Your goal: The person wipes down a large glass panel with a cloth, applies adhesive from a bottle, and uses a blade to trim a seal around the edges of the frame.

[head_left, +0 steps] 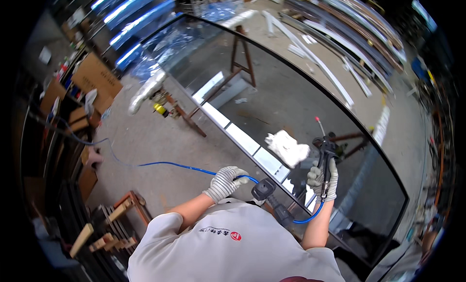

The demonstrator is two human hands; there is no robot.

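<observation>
hose (pixel 167 163) in left hand (pixel 225 183), black gun (pixel 326 150) in right hand (pixel 323 180)

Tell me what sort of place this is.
Probably a window or glass workshop: a large dark-edged glass pane lies on brown trestles, with long strips stacked beyond it.

I have room to pass above the glass panel (pixel 286 102), beyond the crumpled white cloth (pixel 289 147) — which lies just left of the right hand (pixel 315 177) and its long-nozzled black gun (pixel 327 148). Between that hand and the left hand (pixel 224 181), a black device (pixel 264 189) stands in my way, with the blue hose (pixel 179 165) curving out on both sides.
</observation>
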